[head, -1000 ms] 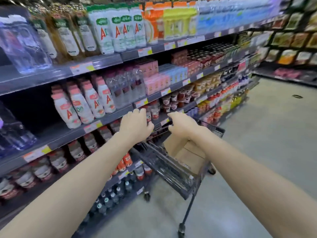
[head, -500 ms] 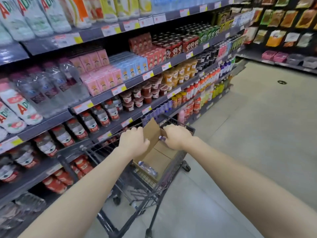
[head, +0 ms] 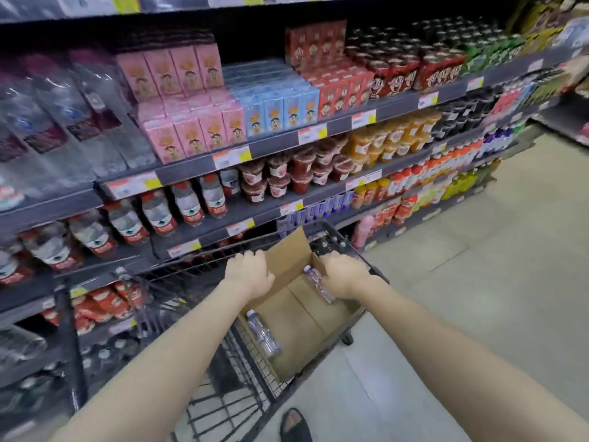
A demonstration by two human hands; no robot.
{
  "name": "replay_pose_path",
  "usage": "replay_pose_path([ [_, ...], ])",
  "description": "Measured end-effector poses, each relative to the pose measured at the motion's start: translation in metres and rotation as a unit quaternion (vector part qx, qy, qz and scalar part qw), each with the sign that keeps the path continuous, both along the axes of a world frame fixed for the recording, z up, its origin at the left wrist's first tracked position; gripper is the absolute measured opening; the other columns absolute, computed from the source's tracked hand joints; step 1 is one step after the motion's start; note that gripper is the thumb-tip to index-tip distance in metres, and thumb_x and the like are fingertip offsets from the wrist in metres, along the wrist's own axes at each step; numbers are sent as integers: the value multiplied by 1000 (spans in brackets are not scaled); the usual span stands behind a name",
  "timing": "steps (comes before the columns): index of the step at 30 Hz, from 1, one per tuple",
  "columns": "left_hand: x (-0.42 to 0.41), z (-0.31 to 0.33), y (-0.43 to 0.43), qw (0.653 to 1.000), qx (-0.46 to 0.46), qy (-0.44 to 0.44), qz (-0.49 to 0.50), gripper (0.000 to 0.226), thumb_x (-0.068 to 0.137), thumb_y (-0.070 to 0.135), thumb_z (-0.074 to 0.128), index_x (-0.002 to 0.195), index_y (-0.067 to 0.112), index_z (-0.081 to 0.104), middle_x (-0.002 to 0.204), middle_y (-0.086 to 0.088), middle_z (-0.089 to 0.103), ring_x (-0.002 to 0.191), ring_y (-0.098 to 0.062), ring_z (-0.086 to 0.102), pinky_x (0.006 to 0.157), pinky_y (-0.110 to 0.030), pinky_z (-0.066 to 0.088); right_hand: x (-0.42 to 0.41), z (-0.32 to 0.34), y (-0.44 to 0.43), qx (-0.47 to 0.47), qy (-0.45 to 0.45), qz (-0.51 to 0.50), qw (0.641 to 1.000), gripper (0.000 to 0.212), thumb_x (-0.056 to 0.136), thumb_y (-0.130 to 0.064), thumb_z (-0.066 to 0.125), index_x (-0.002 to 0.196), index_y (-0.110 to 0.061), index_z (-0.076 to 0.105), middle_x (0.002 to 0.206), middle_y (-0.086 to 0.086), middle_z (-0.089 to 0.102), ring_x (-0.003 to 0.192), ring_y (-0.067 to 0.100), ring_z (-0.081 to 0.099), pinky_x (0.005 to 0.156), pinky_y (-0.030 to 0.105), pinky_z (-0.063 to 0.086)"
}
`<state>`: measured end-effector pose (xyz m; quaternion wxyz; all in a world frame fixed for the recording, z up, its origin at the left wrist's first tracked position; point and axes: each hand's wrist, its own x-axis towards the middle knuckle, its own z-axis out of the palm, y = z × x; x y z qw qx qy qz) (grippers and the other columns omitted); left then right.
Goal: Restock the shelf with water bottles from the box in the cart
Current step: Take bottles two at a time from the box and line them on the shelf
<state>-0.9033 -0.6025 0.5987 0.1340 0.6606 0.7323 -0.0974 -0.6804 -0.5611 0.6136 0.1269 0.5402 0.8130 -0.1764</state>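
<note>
Filling everything left of and beyond the box (head: 288,275), the shelf (head: 178,176) carries rows of red-labelled bottles (head: 188,202), pink and blue cartons (head: 197,132) and fruit cups (head: 277,177). Around the box stands the black wire cart (head: 345,240), drawn close against the shelf's lower tiers. Open-topped brown cardboard, the box sits inside the cart with its far-left flap raised. At the box's left edge the left hand (head: 248,274) has its fingers curled down over the cardboard. At the box's right edge the right hand (head: 345,275) is curled round a water bottle (head: 317,283), which slants down into the box, cap uppermost; the fingertips are hidden. A second water bottle (head: 263,334) lies on the floor of the box in its near-left corner. Just nearer than the box, a sandalled foot (head: 294,424) shows on the pale floor (head: 478,282).
</note>
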Motion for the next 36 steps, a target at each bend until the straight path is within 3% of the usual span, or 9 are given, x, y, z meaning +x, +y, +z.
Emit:
replay_pose_path([
  [6,-4,-54,39,994,-95,-3,59,59,99,50,52,142,11,46,145,-17,49,133,-36,48,107,-43,41,-16,-49,68,-57,-9,22,998,25,102,-25,47,120,-12,57,123,14,58,114,35,60,90,40,49],
  [12,7,-111,57,984,-133,-4,120,56,98,47,54,140,11,45,140,-17,46,129,-36,45,108,-45,38,-34,-122,140,-129,-26,28,991,26,97,-20,45,118,-13,60,131,10,60,110,33,65,77,34,45],
  [16,16,-156,56,960,-209,-26,184,69,92,42,68,145,10,39,140,-16,43,130,-36,44,107,-47,38,-42,-192,186,-184,-64,37,980,42,93,-20,44,129,-8,61,130,15,64,117,34,64,96,37,53],
  [19,22,-190,53,942,-241,-49,229,69,99,32,55,157,8,25,155,-18,34,139,-37,38,113,-47,34,-46,-234,205,-213,-96,63,970,37,97,-19,48,127,-5,65,126,17,68,116,34,66,96,38,55],
  [22,22,-219,56,929,-254,-65,263,74,95,31,59,158,10,25,154,-17,37,138,-37,40,112,-46,36,-51,-251,213,-217,-97,44,970,32,92,-12,63,123,-14,67,122,15,70,112,33,68,90,37,56],
  [27,18,-269,66,907,-296,-84,289,83,91,33,68,158,7,25,155,-16,36,141,-36,38,114,-47,35,-46,-305,213,-209,-101,36,972,39,96,-12,54,134,-19,57,128,19,64,112,39,65,86,43,55],
  [30,22,-310,63,897,-301,-99,307,72,97,31,57,158,7,27,161,-16,31,146,-35,34,115,-47,33,-39,-351,204,-215,-121,20,969,60,96,-7,51,153,-9,33,147,23,46,127,41,56,100,46,52],
  [32,27,-336,57,889,-313,-105,318,73,99,31,56,160,8,23,166,-16,24,150,-35,29,119,-46,30,-34,-381,198,-212,-105,-24,971,72,97,-14,51,159,-6,17,156,26,33,137,43,44,110,47,43],
  [36,32,-384,45,850,-282,-143,422,83,99,27,56,163,8,7,167,-18,20,150,-36,31,118,-45,32,-24,-434,191,-118,-68,-52,989,65,92,-17,57,150,1,36,142,24,48,125,43,45,103,44,35],
])
